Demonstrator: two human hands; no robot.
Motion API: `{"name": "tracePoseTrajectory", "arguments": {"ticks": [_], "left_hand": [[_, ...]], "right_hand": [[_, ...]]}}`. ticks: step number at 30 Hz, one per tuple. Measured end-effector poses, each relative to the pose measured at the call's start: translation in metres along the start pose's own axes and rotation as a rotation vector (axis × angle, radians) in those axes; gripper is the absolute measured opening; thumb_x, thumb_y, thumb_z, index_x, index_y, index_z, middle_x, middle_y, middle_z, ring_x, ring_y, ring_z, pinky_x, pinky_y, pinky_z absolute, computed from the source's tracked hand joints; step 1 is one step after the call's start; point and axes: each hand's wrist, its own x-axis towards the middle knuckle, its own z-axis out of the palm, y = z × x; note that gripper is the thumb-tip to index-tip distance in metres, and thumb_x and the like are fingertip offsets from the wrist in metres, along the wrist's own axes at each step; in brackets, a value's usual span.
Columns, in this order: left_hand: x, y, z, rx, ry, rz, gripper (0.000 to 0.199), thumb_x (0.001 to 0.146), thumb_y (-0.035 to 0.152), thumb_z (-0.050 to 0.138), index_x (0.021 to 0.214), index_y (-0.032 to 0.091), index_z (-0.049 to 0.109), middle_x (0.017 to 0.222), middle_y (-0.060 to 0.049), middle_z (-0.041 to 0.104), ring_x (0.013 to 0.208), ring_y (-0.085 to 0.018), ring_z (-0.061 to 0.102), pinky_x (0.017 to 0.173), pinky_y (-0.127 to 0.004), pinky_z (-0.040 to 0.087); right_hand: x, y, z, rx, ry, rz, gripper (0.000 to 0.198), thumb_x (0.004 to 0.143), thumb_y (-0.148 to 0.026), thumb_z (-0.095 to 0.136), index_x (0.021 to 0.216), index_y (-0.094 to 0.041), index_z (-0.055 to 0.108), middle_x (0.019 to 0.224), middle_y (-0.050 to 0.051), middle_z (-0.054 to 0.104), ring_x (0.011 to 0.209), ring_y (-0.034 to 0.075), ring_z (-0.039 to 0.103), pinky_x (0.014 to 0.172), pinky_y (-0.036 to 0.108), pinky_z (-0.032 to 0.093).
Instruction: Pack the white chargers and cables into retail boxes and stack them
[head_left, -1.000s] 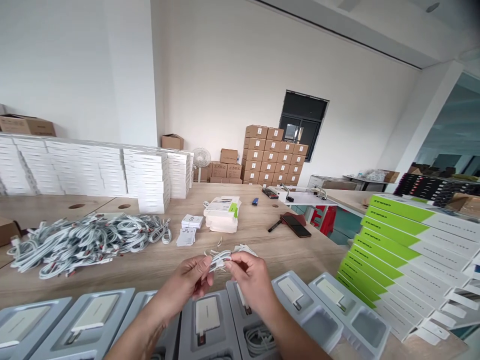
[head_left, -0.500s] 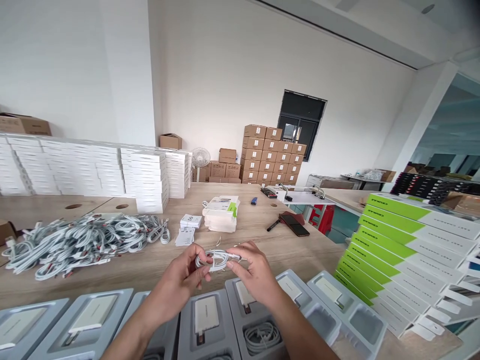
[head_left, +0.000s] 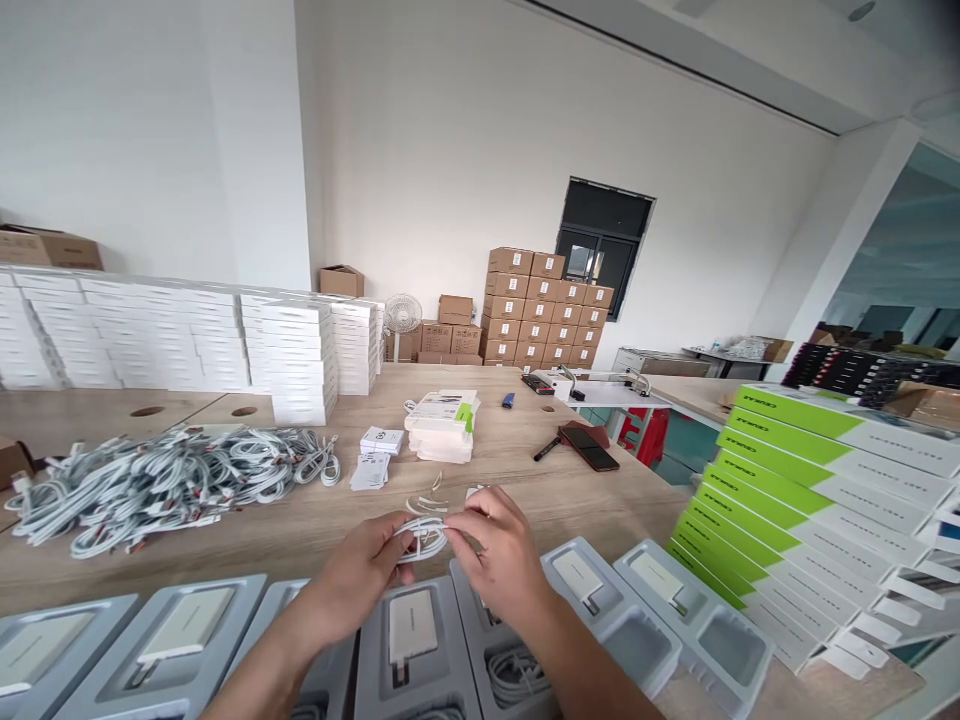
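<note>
A coiled white cable (head_left: 424, 537) is held above the trays, its loops pinched between the thumb and fingers of my left hand (head_left: 367, 570). My right hand (head_left: 495, 548) is closed at the coil's right side, fingertips pinching the cable there. Below my hands lie grey plastic trays (head_left: 367, 650), each with a white charger (head_left: 412, 625) in its upper recess. One tray under my right arm also has a coiled cable (head_left: 516, 675) in its lower recess. To the left spreads a heap of white cables (head_left: 172, 480).
Green-and-white boxes (head_left: 787, 500) are stacked at right. Further off are a small stack of white cartons (head_left: 441, 428), leaflets (head_left: 371, 470), a phone (head_left: 589, 448), a black pen (head_left: 547, 450) and a blue object (head_left: 508, 400). White boxes (head_left: 165, 340) line the far left.
Both hands have lowered slightly with the coil. My right hand's fingers have drawn together at the coil's right side, where the cable end stuck out before.
</note>
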Motion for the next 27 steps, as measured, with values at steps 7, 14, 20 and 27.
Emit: {"name": "tracePoseTrajectory", "arguments": {"ticks": [7, 14, 20, 27], "left_hand": [[0.001, -0.001, 0.006, 0.385, 0.126, 0.107, 0.033, 0.099, 0.039, 0.030, 0.102, 0.023, 0.058, 0.072, 0.002, 0.057, 0.068, -0.017, 0.055, 0.067, -0.027, 0.039], [0.002, -0.001, 0.018, 0.483, 0.173, 0.201, 0.035, 0.100, 0.035, 0.025, 0.099, 0.022, 0.058, 0.080, -0.002, 0.061, 0.068, -0.017, 0.054, 0.069, -0.029, 0.039], [0.005, -0.006, 0.019, 0.160, 0.158, 0.181, 0.031, 0.098, 0.042, 0.036, 0.092, 0.022, 0.059, 0.078, 0.001, 0.061, 0.070, -0.016, 0.052, 0.068, -0.027, 0.039], [0.010, -0.016, 0.017, -0.059, 0.098, 0.121, 0.034, 0.095, 0.047, 0.043, 0.101, 0.020, 0.063, 0.075, 0.000, 0.058, 0.066, -0.015, 0.049, 0.061, -0.025, 0.039]], "right_hand": [[-0.003, -0.012, 0.003, 0.224, -0.122, 0.337, 0.012, 0.092, -0.028, 0.052, 0.083, -0.022, 0.058, 0.060, -0.005, 0.053, 0.053, 0.011, 0.044, 0.053, 0.024, 0.032], [-0.002, -0.015, 0.010, 0.640, -0.027, 0.483, 0.022, 0.094, -0.041, 0.050, 0.084, -0.021, 0.052, 0.067, -0.003, 0.058, 0.057, 0.012, 0.057, 0.057, 0.024, 0.042], [-0.001, -0.015, 0.022, 0.942, -0.047, 0.623, 0.027, 0.090, -0.046, 0.056, 0.086, -0.020, 0.051, 0.072, 0.001, 0.067, 0.055, 0.016, 0.065, 0.046, 0.023, 0.038], [-0.002, -0.008, 0.018, 0.602, 0.095, 0.490, 0.027, 0.082, -0.028, 0.067, 0.108, -0.022, 0.063, 0.090, 0.002, 0.063, 0.071, 0.013, 0.057, 0.061, 0.024, 0.046]]}}
